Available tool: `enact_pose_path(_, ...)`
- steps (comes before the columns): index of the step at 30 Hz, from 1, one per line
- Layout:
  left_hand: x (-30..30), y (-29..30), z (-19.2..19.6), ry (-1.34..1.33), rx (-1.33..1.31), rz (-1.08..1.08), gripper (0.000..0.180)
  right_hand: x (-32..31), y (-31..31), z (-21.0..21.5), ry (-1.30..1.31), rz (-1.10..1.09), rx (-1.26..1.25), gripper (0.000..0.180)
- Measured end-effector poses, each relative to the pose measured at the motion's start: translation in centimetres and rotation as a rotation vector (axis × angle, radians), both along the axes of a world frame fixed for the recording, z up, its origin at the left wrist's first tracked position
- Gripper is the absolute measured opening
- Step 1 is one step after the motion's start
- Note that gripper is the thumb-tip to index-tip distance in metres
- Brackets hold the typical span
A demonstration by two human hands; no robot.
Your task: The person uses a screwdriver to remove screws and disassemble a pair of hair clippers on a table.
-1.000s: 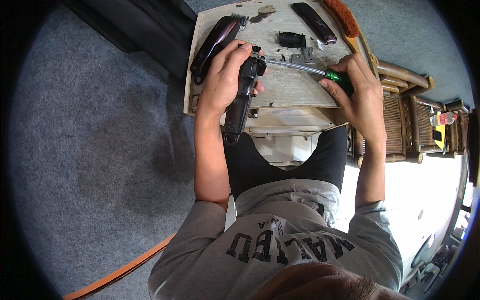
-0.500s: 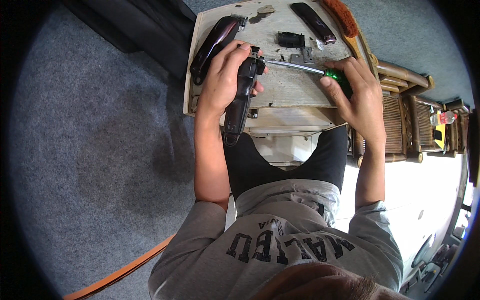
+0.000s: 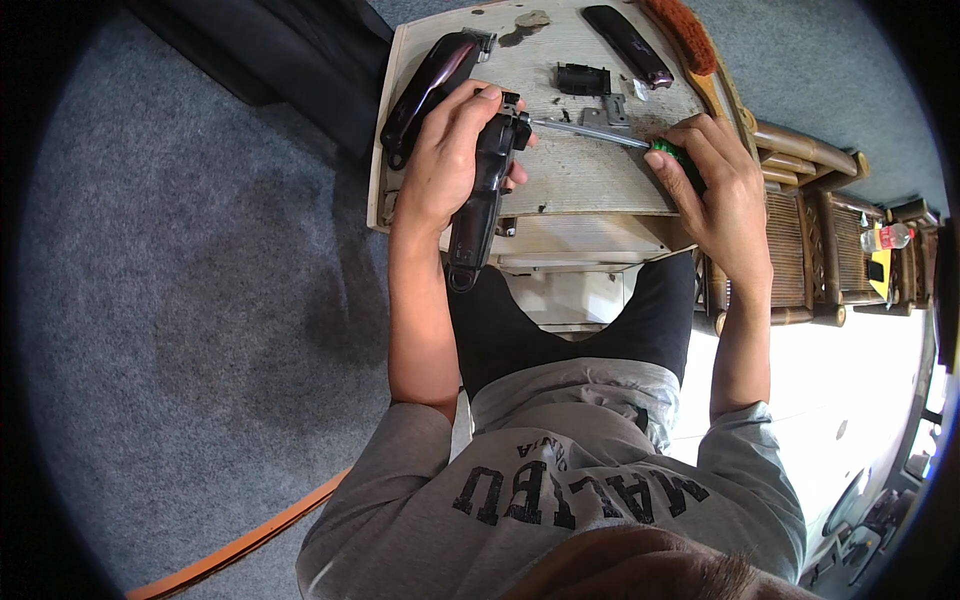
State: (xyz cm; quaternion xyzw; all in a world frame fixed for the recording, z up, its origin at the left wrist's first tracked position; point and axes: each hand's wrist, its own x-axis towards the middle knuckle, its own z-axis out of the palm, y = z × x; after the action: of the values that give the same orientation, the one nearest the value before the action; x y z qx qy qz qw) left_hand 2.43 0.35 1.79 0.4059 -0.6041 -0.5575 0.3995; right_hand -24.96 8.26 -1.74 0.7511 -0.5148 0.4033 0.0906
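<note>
My left hand [image 3: 452, 150] is wrapped round a dark hair clipper [image 3: 483, 200], its head end away from me and its lower end over the table's near edge. My right hand [image 3: 715, 180] grips the green handle of a screwdriver [image 3: 595, 132]. The metal shaft points left, and its tip meets the side of the clipper's head; the exact contact spot is too small to make out. Beyond the shaft lie a black plastic part [image 3: 583, 79] and flat metal clipper blades [image 3: 608, 115]. A second, dark purple clipper [image 3: 437, 85] rests left of my left hand.
A dark cover piece [image 3: 627, 46] and a brush with reddish bristles [image 3: 684, 38] lie at the far right of the small wooden table [image 3: 590, 190]. Bamboo furniture [image 3: 790, 240] stands to the right, with a bottle [image 3: 887, 237] on it. Black cloth [image 3: 290, 70] hangs at the left.
My right fingers have shifted slightly on the screwdriver's handle, and the handle appears turned a little. The clipper and my left hand stay in place.
</note>
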Motion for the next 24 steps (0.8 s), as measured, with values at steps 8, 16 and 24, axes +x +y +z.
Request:
enact_pose_path(8, 0.1, 0.0, -0.2, -0.007, -0.005, 0.003, 0.036, 0.8, 0.6, 0.7, -0.07, -0.035, 0.085, 0.034)
enact_pose_path(16, -0.1, -0.1, -0.1, -0.023, -0.01, 0.003, 0.037, 0.3, 0.2, 0.2, -0.095, -0.016, 0.079, 0.038)
enact_pose_path(24, 0.0, 0.1, 0.0, -0.027, -0.017, 0.009, 0.036, -0.1, 0.1, 0.1, 0.034, -0.03, 0.053, 0.038)
